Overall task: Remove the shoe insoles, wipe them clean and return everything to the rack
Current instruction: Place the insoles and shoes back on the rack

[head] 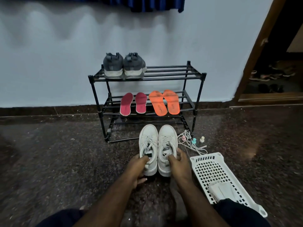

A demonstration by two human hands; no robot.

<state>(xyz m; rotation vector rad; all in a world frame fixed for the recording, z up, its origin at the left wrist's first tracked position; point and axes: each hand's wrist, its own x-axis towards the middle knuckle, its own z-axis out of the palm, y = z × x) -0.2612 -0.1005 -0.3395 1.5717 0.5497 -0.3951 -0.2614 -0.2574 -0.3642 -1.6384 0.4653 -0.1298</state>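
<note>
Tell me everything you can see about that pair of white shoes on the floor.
The white shoes are low lace-up sneakers with thick pale soles, looking like leather or a similar smooth material. They stand side by side on the dark speckled floor, toes pointing at the black rack, laces loose. The left hand grips the left shoe's heel, the right hand the other's, fingers hooked into the openings.

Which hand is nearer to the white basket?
Right. The right hand grips the right white shoe beside the white basket; the left hand is farther, across both shoes.
</note>
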